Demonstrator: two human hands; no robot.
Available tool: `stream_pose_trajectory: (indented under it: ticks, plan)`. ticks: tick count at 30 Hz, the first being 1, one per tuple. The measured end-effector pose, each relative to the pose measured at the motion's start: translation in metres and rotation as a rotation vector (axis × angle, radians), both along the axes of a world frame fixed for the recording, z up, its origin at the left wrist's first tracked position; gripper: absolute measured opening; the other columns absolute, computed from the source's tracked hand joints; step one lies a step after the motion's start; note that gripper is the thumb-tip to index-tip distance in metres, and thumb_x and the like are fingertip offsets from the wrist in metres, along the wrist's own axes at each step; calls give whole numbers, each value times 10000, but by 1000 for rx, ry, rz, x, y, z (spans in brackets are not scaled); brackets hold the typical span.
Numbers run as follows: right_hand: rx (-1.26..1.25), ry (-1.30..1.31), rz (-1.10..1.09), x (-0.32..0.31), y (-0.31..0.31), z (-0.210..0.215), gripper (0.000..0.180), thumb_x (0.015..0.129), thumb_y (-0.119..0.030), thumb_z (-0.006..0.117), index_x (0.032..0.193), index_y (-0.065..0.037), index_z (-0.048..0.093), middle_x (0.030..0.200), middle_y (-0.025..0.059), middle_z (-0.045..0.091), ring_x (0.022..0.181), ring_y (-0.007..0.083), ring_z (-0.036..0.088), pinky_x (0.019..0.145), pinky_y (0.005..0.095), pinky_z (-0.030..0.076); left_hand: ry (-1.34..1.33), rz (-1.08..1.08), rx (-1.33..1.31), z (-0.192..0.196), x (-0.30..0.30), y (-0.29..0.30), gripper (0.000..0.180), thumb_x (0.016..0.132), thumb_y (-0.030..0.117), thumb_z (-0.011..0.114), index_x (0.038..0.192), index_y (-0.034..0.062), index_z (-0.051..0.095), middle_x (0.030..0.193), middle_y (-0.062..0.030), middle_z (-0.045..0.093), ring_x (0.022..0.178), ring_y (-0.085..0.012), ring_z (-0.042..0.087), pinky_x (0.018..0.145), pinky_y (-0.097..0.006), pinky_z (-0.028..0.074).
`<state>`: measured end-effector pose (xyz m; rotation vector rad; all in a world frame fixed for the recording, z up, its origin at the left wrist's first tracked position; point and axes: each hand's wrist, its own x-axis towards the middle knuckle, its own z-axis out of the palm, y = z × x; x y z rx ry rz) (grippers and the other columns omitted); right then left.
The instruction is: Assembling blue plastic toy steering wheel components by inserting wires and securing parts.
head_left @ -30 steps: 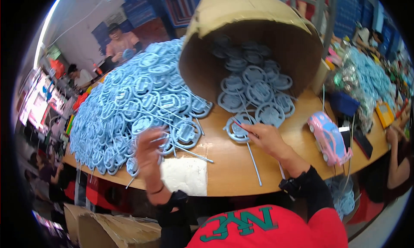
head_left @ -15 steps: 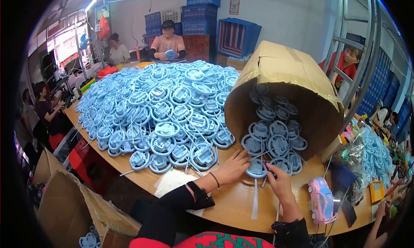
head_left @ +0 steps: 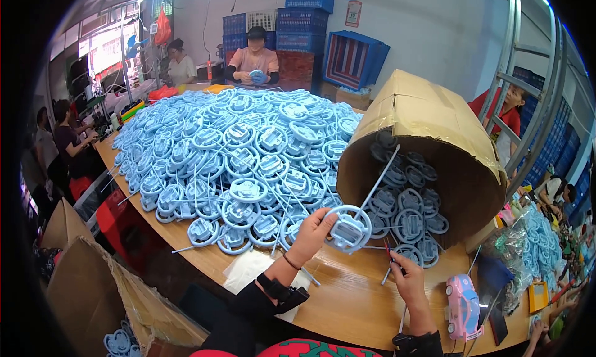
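My left hand point(head_left: 310, 236) pinches the rim of a light blue toy steering wheel point(head_left: 349, 231), raised above the table with its boxy centre showing. A thin plastic sprue rod point(head_left: 381, 178) sticks up from it. To the right, my right hand point(head_left: 408, 284) is closed round small red-handled nippers point(head_left: 390, 254), their tips pointing away from me; the grip is partly hidden. More such wheels point(head_left: 410, 225) spill from a cardboard box point(head_left: 428, 105) lying on its side beyond my hands. A large heap of wheels and rods point(head_left: 217, 146) covers the table to the left.
A pink toy car point(head_left: 464, 304) stands at the table's right edge, beside a dark flat object point(head_left: 498, 325). A white sheet point(head_left: 245, 271) lies near the front edge. An open carton point(head_left: 87, 289) sits lower left. A person point(head_left: 254, 62) works across the table; a metal rack point(head_left: 518, 77) rises right.
My left hand has lifted a steering wheel from the table by the box mouth and moved it left and up. The right hand, with the nippers, is now a little lower and apart from it.
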<state>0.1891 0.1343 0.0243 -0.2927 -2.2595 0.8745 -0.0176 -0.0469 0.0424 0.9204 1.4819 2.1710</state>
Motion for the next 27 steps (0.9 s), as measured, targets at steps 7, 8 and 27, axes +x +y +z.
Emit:
stream_pose_trajectory:
  ticks: [7,8,27]
  plan:
    - [87,-25,206,3,-24,18,280,790,-11,628,1059,-81,651,775,104,635,635,196,610,559,269,455,-14,80,-23,-16,3,10,287,917,275,552,1031,18,609,780,23,601,680,-15,495,584,-185,421]
    - [90,16,293,3,-28,17,279,792,-12,627,1057,-95,655,756,93,628,621,198,604,545,273,452,-12,81,-24,-19,7,14,287,917,275,552,1031,18,609,780,23,601,680,-15,495,584,-185,421]
    - [275,-78,209,1,-23,8,343,791,-74,626,1109,-205,634,745,41,618,605,216,594,503,314,458,-272,-338,-132,-26,43,24,333,922,237,540,1172,18,549,962,4,614,833,-53,551,727,-210,454]
